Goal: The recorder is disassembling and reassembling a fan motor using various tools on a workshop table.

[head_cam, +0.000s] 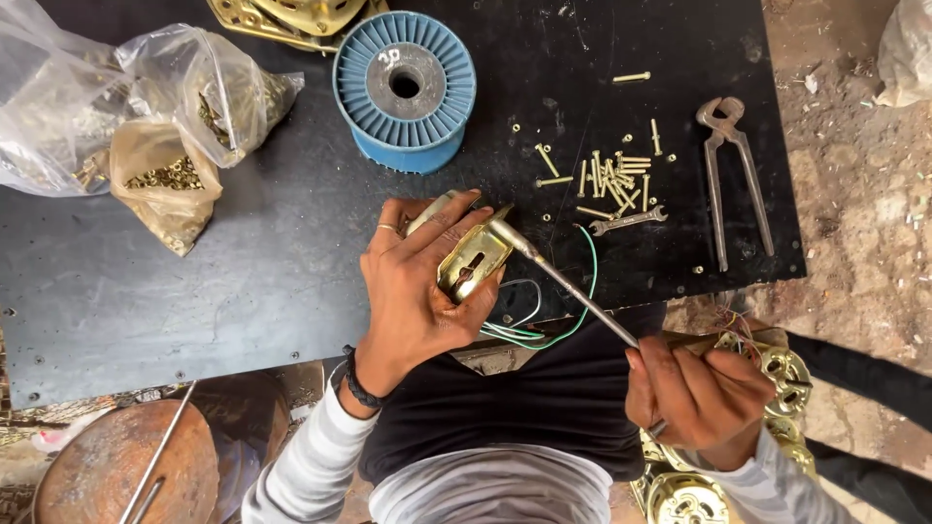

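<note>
The left hand [417, 291] is wrapped around a brass-coloured stamped metal housing with a slotted face [470, 262], gripping it just above the near edge of the black sheet-covered counter [243, 281], with a ring on one finger and a dark band at the wrist. The right hand [697, 396] is closed around the handle of a long steel-shafted screwdriver [563, 281], whose tip meets the upper corner of the housing. Thin green and white wires [553, 325] trail from the housing and loop over the counter's edge toward the person's dark shirt. Beyond the hands, a blue plastic spool with a grey hub [405, 89] stands on the counter, and to its right lies a scatter of small brass screws and nuts [612, 175], with a small steel open-ended spanner [628, 222] just below them. A rusty pair of pincers [733, 175] lies well to the right, near the counter's edge. At the far left sit clear plastic bags holding brass hardware [165, 126]. Beside the right hand, low at the frame's edge, more brass-coloured round housings [777, 378] are stacked.
</note>
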